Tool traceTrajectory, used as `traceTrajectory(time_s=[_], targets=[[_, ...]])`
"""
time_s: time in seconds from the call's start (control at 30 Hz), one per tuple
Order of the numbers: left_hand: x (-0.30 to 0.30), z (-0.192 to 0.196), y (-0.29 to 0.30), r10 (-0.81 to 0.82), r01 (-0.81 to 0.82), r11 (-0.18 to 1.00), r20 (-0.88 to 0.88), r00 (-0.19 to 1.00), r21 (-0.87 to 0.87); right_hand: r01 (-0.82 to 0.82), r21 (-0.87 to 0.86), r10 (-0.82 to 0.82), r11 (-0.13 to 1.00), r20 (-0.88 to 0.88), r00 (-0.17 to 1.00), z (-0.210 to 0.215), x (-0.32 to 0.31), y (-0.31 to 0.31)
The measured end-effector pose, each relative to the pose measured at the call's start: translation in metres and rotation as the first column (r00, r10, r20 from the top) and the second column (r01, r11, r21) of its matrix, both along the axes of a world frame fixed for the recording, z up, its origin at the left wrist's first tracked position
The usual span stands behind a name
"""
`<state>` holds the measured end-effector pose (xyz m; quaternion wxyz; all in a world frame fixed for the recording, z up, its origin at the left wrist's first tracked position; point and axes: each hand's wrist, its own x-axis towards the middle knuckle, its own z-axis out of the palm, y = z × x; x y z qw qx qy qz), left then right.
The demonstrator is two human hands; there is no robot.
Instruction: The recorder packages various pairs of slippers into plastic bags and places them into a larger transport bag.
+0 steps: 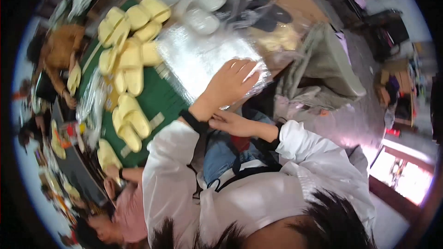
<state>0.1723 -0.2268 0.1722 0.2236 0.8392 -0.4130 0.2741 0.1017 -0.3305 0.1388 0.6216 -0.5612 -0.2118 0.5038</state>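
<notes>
Bags of clear, glossy plastic film (198, 57) lie in a flat layer at the near side of the surface. The person's left hand (233, 80) rests on them, palm down with fingers extended and grasping nothing, perhaps to keep the slippery film flat. The right hand (236, 123) is just below the bags, near the left wrist; whether its fingers pinch anything I cannot tell. Pale-yellow moulded slippers (133, 71) lie left of the bags, probably clustered there for easy reach, on a dark-green tabletop (161, 96). White slippers in clear wrapping (203, 20) sit beyond the bags, and a grey-green fabric sack (325, 67) slumps to their right. Farther left of the bags, a co-worker in a pink top (131, 212) handles a yellow slipper.
</notes>
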Motion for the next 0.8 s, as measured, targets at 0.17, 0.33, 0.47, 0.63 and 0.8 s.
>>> traceTrajectory(time_s=[0.17, 0.33, 0.47, 0.63, 0.8], targets=[[-0.018, -0.069, -0.087, -0.132, 0.108, 0.991, -0.422, 0.897, -0.081, -0.121, -0.748, 0.484, 0.652, 0.288, 0.826, -0.082, 0.005, -0.19], [-0.014, -0.145, -0.199, -0.239, 0.314, 0.949, -0.663, 0.71, -0.006, 0.122, -0.965, 0.302, 0.231, 0.19, 0.934, -0.188, 0.024, -0.348], [0.007, -0.201, -0.282, -0.153, 0.382, 0.904, -0.691, 0.706, 0.19, 0.521, -0.853, 0.692, 0.006, 0.38, 0.613, -0.231, 0.058, -0.373], [0.015, -0.247, -0.338, -0.134, 0.437, 0.873, -0.755, 0.642, 0.217, 0.534, -0.734, 0.307, 0.42, 0.668, 0.678, -0.298, -0.014, -0.388], [-0.02, -0.277, -0.305, -0.04, 0.795, 0.411, -0.862, 0.506, 0.447, -0.269, -0.516, 0.183, 0.813, -0.213, 0.96, -0.25, -0.055, -0.402]])
